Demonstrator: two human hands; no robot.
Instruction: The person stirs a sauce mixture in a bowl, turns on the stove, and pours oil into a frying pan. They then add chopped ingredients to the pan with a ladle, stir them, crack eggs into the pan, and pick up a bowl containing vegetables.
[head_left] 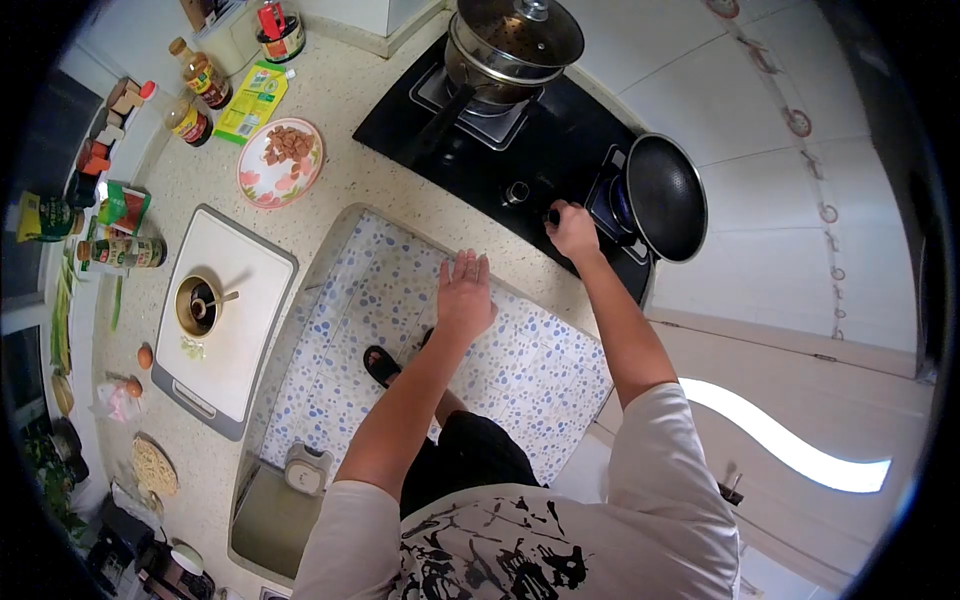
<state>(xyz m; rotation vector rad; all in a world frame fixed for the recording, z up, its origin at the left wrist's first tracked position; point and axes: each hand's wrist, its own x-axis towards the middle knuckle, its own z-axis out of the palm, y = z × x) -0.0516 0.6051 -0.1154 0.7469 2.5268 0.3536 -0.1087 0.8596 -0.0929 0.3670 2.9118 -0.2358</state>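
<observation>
My right hand (574, 233) is at the front of the black gas stove (450, 180), its fingers closed around a dark control knob (553, 216). Close by, a second stove knob (516, 193) stands untouched. Over the right burner sits a black frying pan (668, 198), with a bluish glow at its near side. My left hand (465, 294) hangs at the counter's front edge, fingers stretched out, holding nothing. A pot with a glass lid (515, 40) rests on the left burner.
A plate (250, 183) bears chopped brown meat (288, 145). Sauce bottles (205, 75) stand behind it. A bowl of dark sauce (190, 308) with a spoon is on the cutting board (250, 300). Eggs (145, 356), noodles (154, 467) and a sink (270, 525) are left.
</observation>
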